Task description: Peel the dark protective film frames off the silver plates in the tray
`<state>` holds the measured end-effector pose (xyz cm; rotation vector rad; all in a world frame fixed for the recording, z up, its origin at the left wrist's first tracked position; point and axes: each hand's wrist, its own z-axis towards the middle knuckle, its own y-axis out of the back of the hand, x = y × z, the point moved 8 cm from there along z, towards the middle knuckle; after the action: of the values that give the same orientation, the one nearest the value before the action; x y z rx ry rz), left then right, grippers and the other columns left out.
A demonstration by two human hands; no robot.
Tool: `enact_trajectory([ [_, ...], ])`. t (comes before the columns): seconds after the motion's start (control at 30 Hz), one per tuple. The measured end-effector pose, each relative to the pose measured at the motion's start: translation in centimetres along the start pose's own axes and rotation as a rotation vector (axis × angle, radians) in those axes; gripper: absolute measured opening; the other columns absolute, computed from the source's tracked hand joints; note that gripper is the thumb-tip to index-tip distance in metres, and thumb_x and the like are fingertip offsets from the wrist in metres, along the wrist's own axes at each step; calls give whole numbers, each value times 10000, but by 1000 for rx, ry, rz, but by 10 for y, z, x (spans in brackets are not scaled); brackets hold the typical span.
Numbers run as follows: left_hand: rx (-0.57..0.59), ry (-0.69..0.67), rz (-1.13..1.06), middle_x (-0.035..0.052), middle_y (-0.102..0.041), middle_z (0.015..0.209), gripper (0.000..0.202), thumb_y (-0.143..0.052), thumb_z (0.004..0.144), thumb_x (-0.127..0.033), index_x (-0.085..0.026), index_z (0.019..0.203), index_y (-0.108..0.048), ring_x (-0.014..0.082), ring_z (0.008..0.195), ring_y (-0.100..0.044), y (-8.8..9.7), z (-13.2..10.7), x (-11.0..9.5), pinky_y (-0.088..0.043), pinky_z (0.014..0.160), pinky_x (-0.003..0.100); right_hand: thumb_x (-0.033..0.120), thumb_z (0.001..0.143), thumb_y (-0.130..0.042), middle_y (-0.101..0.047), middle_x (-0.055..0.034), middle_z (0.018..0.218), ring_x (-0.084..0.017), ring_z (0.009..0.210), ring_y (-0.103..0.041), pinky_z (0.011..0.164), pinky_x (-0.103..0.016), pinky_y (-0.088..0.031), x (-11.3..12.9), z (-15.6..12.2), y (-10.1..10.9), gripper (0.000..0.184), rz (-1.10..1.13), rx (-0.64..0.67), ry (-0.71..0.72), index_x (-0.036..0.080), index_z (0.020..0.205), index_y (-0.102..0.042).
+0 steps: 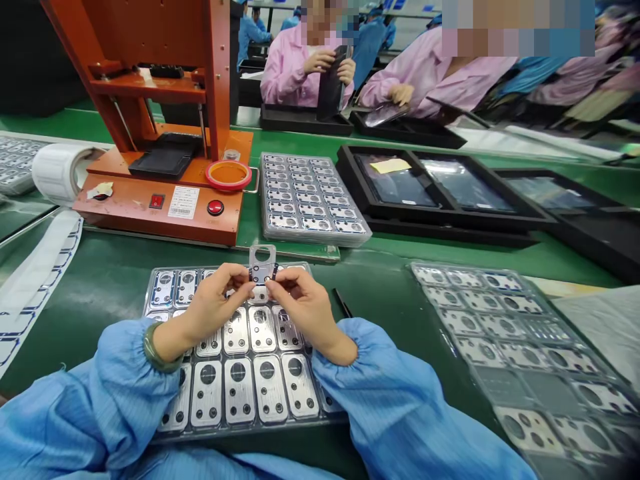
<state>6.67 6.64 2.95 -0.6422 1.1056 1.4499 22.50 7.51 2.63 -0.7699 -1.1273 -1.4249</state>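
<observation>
Between both hands I hold a small clear plate (pixel 264 256) with one large round hole and smaller ringed holes near its lower end. My left hand (pixel 220 293) pinches its left edge, and my right hand (pixel 303 303) pinches the right edge. Both hands are above a clear plastic tray (pixel 185 437) filled with rows of silver metal plates (pixel 267 387), each with a large round hole and smaller ones. My wrists and sleeves cover part of that tray. A thin dark stick (pixel 343 303) lies just beyond my right hand.
An orange press (pixel 165 200) stands at the back left, with a pink-rimmed tape roll (pixel 229 175) on it. Left of it are a white label roll (pixel 63 173) and a label strip (pixel 37 287). Other plate trays (pixel 315 230) (pixel 480 320) and black screen trays (pixel 445 217) lie around. Co-workers sit opposite.
</observation>
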Motion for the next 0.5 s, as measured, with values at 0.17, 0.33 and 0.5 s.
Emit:
enact_trajectory([
  [0.17, -16, -62, -140, -46, -577, 785, 391, -595, 852, -147, -243, 1173, -392, 76, 683, -650, 0, 1, -9, -533, 642, 186, 324, 819, -654, -615, 1, 744, -134, 655, -612, 593, -260, -530, 4, -1, 0, 125, 1, -19, 22, 218, 818, -587],
  [0.33, 14, 6, -229, -36, -589, 773, 336, -601, 854, -164, -213, 1141, -435, 80, 680, -663, -1, 3, -9, -544, 651, 188, 309, 824, -652, -605, 0, 747, -135, 665, -611, 588, -261, -529, 6, -3, 0, 114, 17, -25, 37, 221, 822, -581],
  [0.5, 24, 132, -324, -12, -602, 777, 215, -580, 874, -227, -174, 1061, -488, 103, 675, -684, -3, 5, -3, -568, 665, 221, 294, 821, -659, -608, 1, 753, -136, 676, -613, 597, -264, -527, 5, -4, -2, 106, 18, -6, 25, 221, 815, -582],
])
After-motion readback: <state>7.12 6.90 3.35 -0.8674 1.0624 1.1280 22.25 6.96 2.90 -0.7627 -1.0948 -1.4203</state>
